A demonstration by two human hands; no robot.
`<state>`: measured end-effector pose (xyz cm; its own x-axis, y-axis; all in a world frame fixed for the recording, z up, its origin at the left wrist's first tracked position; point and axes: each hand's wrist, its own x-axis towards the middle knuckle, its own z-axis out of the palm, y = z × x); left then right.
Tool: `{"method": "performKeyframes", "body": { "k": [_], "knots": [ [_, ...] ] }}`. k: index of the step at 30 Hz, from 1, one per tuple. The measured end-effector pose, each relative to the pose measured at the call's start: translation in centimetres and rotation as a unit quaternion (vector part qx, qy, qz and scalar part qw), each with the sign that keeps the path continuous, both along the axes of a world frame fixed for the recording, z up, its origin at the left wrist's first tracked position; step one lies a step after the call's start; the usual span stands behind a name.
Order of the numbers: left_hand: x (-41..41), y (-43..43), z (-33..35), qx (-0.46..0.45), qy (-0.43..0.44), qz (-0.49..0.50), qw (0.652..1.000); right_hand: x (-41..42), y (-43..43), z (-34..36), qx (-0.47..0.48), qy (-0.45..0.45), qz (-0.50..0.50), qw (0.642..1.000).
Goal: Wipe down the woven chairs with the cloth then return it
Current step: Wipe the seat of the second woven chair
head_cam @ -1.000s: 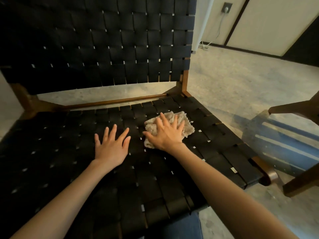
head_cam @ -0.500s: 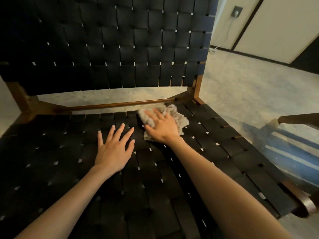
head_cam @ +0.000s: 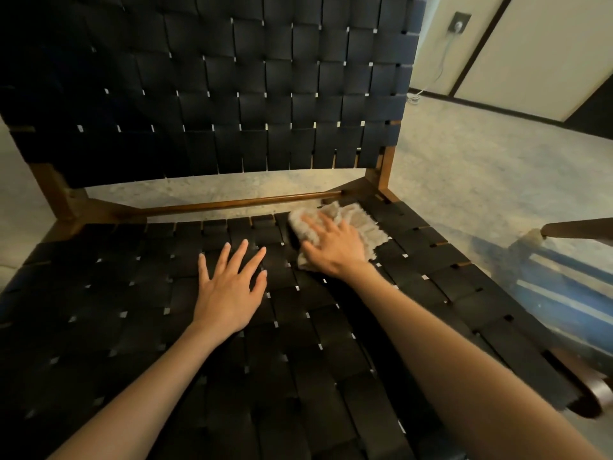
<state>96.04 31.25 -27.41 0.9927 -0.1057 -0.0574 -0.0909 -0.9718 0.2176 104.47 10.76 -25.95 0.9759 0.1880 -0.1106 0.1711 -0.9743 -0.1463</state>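
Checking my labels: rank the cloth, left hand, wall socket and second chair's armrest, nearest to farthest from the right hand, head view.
1. Cloth, under the right hand.
2. Left hand, beside it, leftward.
3. Armrest, far right.
4. Wall socket, back wall.

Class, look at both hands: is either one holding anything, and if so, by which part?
Nothing is gripped. The right hand presses flat on the middle of the cloth; the left hand lies flat on the woven seat.

Just one head-worn cam, close above the front edge of the black woven-strap chair with wooden frame [head_cam: 298,376], looking forward and down. Its backrest [head_cam: 232,94] fills the top, pale speckled floor [head_cam: 481,167] off right.
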Motion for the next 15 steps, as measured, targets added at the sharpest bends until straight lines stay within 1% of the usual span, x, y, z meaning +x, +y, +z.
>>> {"method": "performKeyframes", "body": {
  "k": [2,4,6,9,11,13,15],
  "knots": [
    [-0.2,-0.1,0.4,0.003,0.010,0.000,1.000,-2.1,1.8,-0.2,0.009,0.023,0.050,0.998],
    [-0.5,-0.2,0.8,0.007,0.029,0.006,1.000,-3.2,1.3,0.1,0.000,0.033,0.060,0.998],
    [-1.1,-0.4,1.1,0.009,0.049,0.013,0.999,-3.4,-1.4,1.0,-0.029,0.025,0.015,0.999],
    [-2.2,-0.7,1.4,0.004,0.074,0.015,0.997,-3.5,-7.1,2.7,-0.070,0.005,-0.100,0.993],
    [-2.8,-0.9,1.6,-0.001,0.086,0.019,0.996,-4.2,-8.7,3.4,-0.086,-0.005,-0.121,0.989],
    [-3.4,-1.2,1.9,-0.005,0.094,0.025,0.995,-5.5,-7.3,3.5,-0.073,0.003,-0.104,0.992],
    [-3.9,-1.5,2.4,-0.009,0.102,0.027,0.994,-7.4,-4.1,3.0,-0.036,0.033,-0.044,0.998]
  ]
}}
